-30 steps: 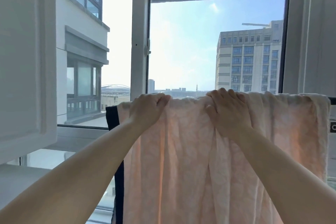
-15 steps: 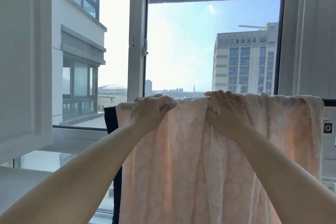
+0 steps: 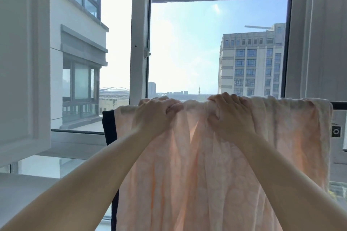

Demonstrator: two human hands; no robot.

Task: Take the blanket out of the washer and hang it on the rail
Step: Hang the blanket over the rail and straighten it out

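Two hands on the blanket, already over the rail

Both hands gripped the top fold of the pink blanket (image 3: 216,165), which was draped over the rail (image 3: 339,103) in front of the window (image 3: 187,52). Left hand (image 3: 155,116) had fingers curled tight, bunching cloth at the rail line. Right hand (image 3: 228,116) was the same, fingers hooked over the top edge with a fistful of fabric. Blanket hung down well below frame, light showing through it, with vertical creases gathered between the two hands. Bare rail showed only at the right end, past the blanket's edge. A dark cloth (image 3: 109,127) hung just beside the blanket's left edge; couldn't tell whether they overlapped. Washer not in view.

Step judged: final one, spreading and evening the blanket on the rail. Task looked nearly done. Next move likely called for sliding the hands apart to flatten the bunched middle, then letting go, without dragging the blanket off.
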